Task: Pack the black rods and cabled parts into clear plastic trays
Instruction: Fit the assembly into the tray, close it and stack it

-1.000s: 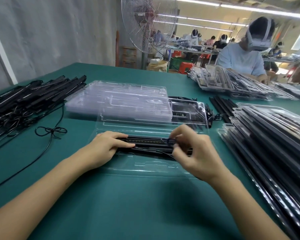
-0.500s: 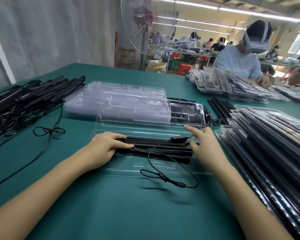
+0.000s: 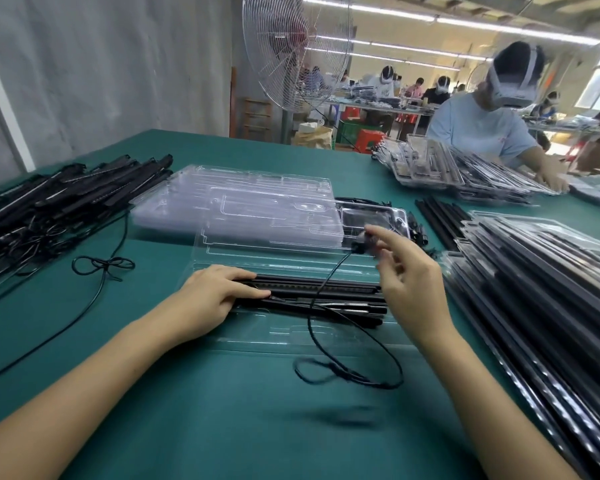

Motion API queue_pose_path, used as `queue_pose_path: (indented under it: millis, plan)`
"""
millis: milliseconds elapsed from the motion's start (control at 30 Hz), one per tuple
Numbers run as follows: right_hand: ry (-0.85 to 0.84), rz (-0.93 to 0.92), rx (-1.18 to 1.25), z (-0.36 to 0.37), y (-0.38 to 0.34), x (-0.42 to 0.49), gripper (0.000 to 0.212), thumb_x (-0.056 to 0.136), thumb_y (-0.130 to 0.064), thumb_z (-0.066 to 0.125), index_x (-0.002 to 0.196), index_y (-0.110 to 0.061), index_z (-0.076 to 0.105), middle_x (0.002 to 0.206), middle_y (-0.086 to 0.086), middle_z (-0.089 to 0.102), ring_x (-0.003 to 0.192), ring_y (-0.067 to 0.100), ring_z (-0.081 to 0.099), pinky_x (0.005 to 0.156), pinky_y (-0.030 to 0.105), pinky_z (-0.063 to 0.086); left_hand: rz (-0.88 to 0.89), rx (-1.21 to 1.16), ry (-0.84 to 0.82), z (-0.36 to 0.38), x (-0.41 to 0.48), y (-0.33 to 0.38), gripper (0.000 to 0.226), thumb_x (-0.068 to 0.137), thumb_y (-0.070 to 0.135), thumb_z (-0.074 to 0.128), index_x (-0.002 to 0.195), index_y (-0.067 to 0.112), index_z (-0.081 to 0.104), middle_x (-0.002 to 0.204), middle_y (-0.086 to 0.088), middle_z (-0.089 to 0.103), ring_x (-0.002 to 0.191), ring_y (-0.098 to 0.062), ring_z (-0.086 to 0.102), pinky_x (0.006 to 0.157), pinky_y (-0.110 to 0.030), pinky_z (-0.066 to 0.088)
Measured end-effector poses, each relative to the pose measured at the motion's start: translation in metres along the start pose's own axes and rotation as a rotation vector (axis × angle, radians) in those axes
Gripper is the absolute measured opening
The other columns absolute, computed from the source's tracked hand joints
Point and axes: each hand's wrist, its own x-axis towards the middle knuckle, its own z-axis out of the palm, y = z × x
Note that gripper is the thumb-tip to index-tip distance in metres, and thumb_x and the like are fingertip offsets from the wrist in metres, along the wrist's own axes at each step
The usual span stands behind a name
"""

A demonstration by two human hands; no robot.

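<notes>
Down at the centre, the left hand (image 3: 212, 299) lies flat, fingers pressed on the near end of the long matte black rods (image 3: 326, 296) — how many I cannot tell — seated in a thin clear plastic tray (image 3: 274, 337). The right hand (image 3: 409, 275), raised and blurred, pinches a small black plug (image 3: 361, 244) whose thin black cable (image 3: 354, 348) loops onto the green cloth surface (image 3: 222, 427). Beyond sits one stack of empty glossy clear trays (image 3: 236, 206); left, a heap of loose black rods with cables (image 3: 59, 202); right, a pile of filled trays (image 3: 541, 282).
</notes>
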Motion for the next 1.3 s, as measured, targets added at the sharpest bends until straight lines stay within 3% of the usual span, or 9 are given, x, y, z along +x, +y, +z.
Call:
queue_pose_path:
  millis: [133, 200, 400, 533, 633, 933, 1100, 1233, 1300]
  plan:
    - [-0.1, 0.13, 0.55, 0.0, -0.04, -0.004, 0.023, 0.085, -0.028, 0.057, 0.105, -0.037, 0.061, 0.101, -0.007, 0.066, 0.094, 0.005, 0.063, 0.08, 0.021, 0.052, -0.002, 0.008, -0.006, 0.0, 0.001, 0.0, 0.055, 0.094, 0.0, 0.043, 0.127, 0.043, 0.053, 0.141, 0.013, 0.045, 0.131, -0.013, 0.035, 0.111, -0.038, 0.024]
    - [-0.183, 0.091, 0.607, 0.002, -0.052, -0.01, 0.025, 0.083, -0.021, 0.067, 0.104, -0.033, 0.06, 0.102, -0.008, 0.066, 0.093, 0.008, 0.065, 0.079, 0.024, 0.053, 0.004, 0.016, -0.013, 0.001, 0.001, -0.002, 0.055, 0.095, 0.001, 0.043, 0.128, 0.044, 0.052, 0.142, 0.013, 0.045, 0.132, -0.013, 0.035, 0.111, -0.039, 0.024]
    - [-0.161, -0.219, 0.257, 0.011, -0.063, -0.022, 0.031, 0.083, 0.009, 0.06, 0.102, -0.015, 0.065, 0.112, -0.006, 0.055, 0.098, 0.009, 0.057, 0.077, 0.02, 0.051, 0.007, 0.017, -0.01, 0.002, 0.001, -0.004, 0.057, 0.094, 0.001, 0.042, 0.126, 0.047, 0.053, 0.142, 0.014, 0.045, 0.131, -0.013, 0.035, 0.111, -0.039, 0.024]
    - [0.094, -0.321, 0.059, 0.002, -0.058, -0.017, 0.035, 0.08, 0.016, 0.06, 0.106, -0.005, 0.067, 0.117, 0.013, 0.055, 0.102, 0.03, 0.057, 0.077, 0.043, 0.053, 0.006, 0.013, -0.001, 0.001, 0.001, -0.002, 0.056, 0.094, 0.0, 0.041, 0.127, 0.044, 0.053, 0.141, 0.013, 0.045, 0.131, -0.013, 0.036, 0.111, -0.037, 0.023]
    - [0.179, -0.374, 0.02, -0.005, -0.055, -0.011, 0.033, 0.082, 0.014, 0.059, 0.11, -0.002, 0.066, 0.122, 0.01, 0.052, 0.105, 0.033, 0.058, 0.078, 0.048, 0.054, 0.006, 0.007, -0.002, 0.001, 0.001, -0.001, 0.056, 0.094, -0.001, 0.041, 0.127, 0.043, 0.053, 0.141, 0.012, 0.046, 0.131, -0.013, 0.036, 0.111, -0.038, 0.024]
    - [-0.08, -0.517, 0.117, 0.014, -0.087, -0.002, 0.041, 0.077, 0.018, 0.058, 0.107, -0.008, 0.068, 0.124, 0.009, 0.057, 0.105, 0.03, 0.057, 0.091, 0.036, 0.046, 0.036, -0.004, 0.027, 0.004, 0.003, -0.005, 0.059, 0.091, -0.002, 0.044, 0.125, 0.047, 0.048, 0.139, 0.014, 0.048, 0.127, -0.015, 0.04, 0.109, -0.039, 0.027]
    - [-0.123, -0.304, 0.274, 0.011, -0.1, 0.044, 0.041, 0.08, 0.016, 0.052, 0.11, -0.008, 0.065, 0.117, 0.003, 0.056, 0.107, 0.017, 0.056, 0.089, 0.035, 0.051, 0.024, -0.014, 0.019, 0.003, 0.001, -0.007, 0.061, 0.093, -0.001, 0.042, 0.124, 0.05, 0.049, 0.139, 0.016, 0.047, 0.128, -0.011, 0.037, 0.11, -0.035, 0.024]
    - [0.052, 0.001, 0.378, 0.0, -0.085, 0.097, 0.037, 0.085, 0.013, 0.049, 0.112, -0.011, 0.057, 0.117, 0.012, 0.054, 0.102, 0.027, 0.058, 0.077, 0.037, 0.057, 0.02, 0.008, 0.013, 0.003, 0.002, -0.005, 0.057, 0.094, 0.001, 0.042, 0.126, 0.046, 0.051, 0.14, 0.016, 0.046, 0.13, -0.011, 0.037, 0.11, -0.034, 0.024]
    - [0.164, 0.054, 0.329, -0.006, -0.078, 0.127, 0.036, 0.083, 0.015, 0.046, 0.111, -0.007, 0.053, 0.118, 0.014, 0.052, 0.105, 0.025, 0.056, 0.084, 0.037, 0.054, 0.017, 0.008, 0.005, 0.002, 0.002, -0.003, 0.056, 0.095, 0.001, 0.041, 0.126, 0.047, 0.052, 0.14, 0.016, 0.046, 0.13, -0.011, 0.036, 0.111, -0.034, 0.024]
